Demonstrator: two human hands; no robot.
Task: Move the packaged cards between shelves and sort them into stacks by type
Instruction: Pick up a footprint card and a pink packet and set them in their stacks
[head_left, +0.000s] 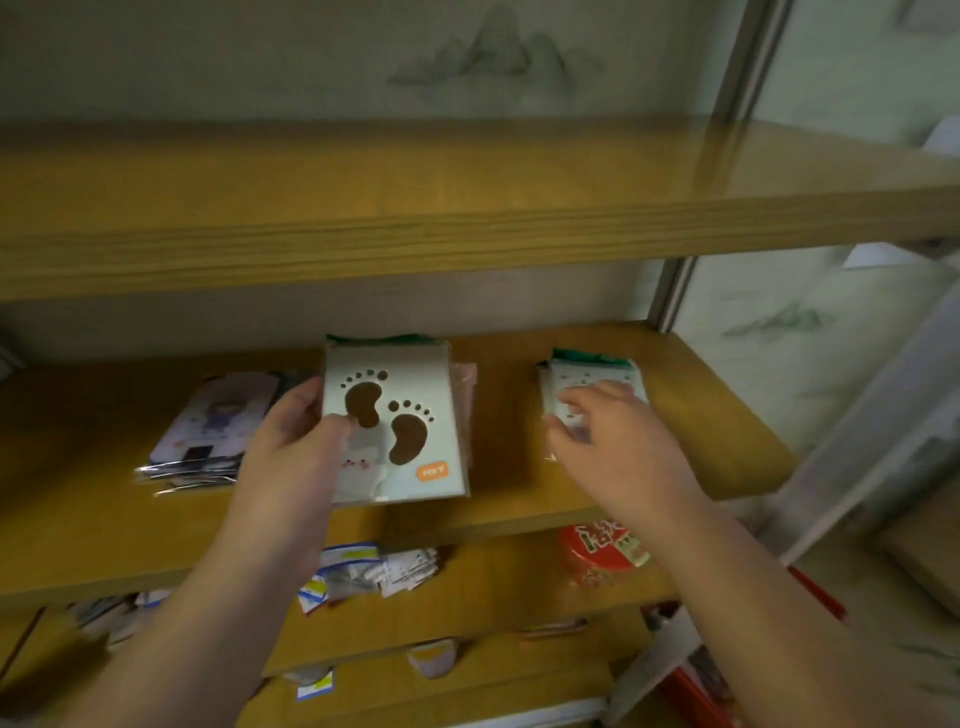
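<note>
Two hands: left hand (304, 431) pinches footprint-print card pack in clear sleeve (395, 421); right hand (608, 431) spread flat on small stack (592, 379).
Handling: likely light, stiff, slippery film; grip edges.

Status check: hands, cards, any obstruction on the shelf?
Left hand grips footprint card pack by its left edge. Right hand flat on small card stack, grip unclear. Purple card stack lies left. Nothing blocking.
</note>
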